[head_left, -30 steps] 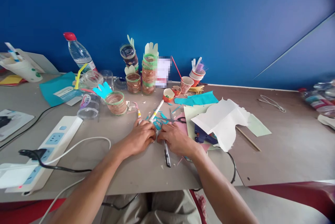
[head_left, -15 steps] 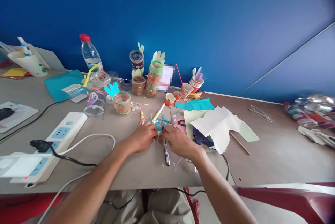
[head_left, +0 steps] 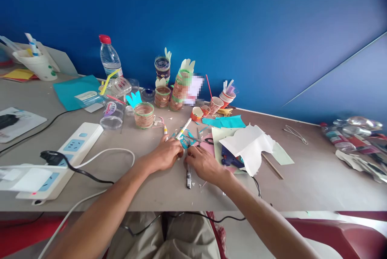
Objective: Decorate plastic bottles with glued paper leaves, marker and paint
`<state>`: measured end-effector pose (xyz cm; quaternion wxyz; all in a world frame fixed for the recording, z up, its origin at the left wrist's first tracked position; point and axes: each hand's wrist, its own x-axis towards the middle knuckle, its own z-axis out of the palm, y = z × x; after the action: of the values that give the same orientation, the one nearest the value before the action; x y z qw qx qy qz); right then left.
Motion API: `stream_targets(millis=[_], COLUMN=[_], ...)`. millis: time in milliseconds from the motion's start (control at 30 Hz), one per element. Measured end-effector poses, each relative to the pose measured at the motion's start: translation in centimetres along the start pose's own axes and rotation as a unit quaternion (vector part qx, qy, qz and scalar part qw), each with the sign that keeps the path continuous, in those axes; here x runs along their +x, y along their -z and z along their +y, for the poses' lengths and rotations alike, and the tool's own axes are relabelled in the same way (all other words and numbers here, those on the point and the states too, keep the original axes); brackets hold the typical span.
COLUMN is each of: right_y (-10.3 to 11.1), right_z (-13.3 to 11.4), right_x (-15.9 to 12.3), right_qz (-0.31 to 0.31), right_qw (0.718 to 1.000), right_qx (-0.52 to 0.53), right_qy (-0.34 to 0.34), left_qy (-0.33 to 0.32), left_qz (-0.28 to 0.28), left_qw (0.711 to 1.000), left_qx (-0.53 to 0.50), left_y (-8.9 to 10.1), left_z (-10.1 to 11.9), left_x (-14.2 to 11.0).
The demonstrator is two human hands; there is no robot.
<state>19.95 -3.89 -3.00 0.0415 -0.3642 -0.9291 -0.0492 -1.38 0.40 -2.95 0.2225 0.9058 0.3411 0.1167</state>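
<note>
My left hand [head_left: 167, 154] rests near the middle of the table with its fingers curled together, and what they hold, if anything, is hidden. Just beyond it lie a white and yellow marker [head_left: 184, 128] and a second, slimmer marker [head_left: 165, 129]. My right hand [head_left: 202, 162] is close beside it, fingers bent and pinched; anything between them is too small to make out. A clear-barrelled black pen [head_left: 188, 179] lies partly beneath that hand. Beyond the fingertips are scissors [head_left: 208, 140] with black handles and blue paper scraps [head_left: 185, 143].
A string-wrapped pot [head_left: 144, 116] with a blue paper crown stands left of the markers, similar pots [head_left: 180, 89] behind. Crumpled white paper [head_left: 250, 146] partly covers a blue glue gun [head_left: 229, 159] at right. A power strip [head_left: 72, 146] with cables lies left.
The whole view has shifted slightly. Both hands stay close together in about the same place, fingers still bent, with the right hand a little nearer the scissors.
</note>
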Motion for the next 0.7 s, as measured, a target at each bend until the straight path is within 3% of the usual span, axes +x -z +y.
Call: stream_targets(millis=[167, 467, 567, 633, 700], right_y=[-0.7, -0.9, -0.3, 0.2, 0.4], right_z=[0.8, 1.2, 1.3, 1.1, 0.5], right_x=[-0.9, -0.5, -1.1, -1.6, -2.0], right_qz=[0.103, 0.13, 0.185, 0.256, 0.329], right_qw=[0.993, 0.983, 0.971, 0.956, 0.926], right_qx=[-0.02, -0.024, 0.007, 0.075, 0.183], right_qy=[0.048, 0.127, 0.153, 0.124, 0.039], left_qy=[0.012, 0.008, 0.005, 0.004, 0.009], left_qz=[-0.026, -0.02, -0.023, -0.025, -0.032], left_qw=[1.0, 1.0, 1.0, 1.0, 0.999], left_qx=[-0.007, 0.002, -0.009, -0.019, -0.027], left_y=[0.3, 0.4, 0.6, 0.7, 0.8], left_z=[0.2, 0.4, 0.4, 0.4, 0.4], left_x=[0.0, -0.2, -0.3, -0.4, -0.4])
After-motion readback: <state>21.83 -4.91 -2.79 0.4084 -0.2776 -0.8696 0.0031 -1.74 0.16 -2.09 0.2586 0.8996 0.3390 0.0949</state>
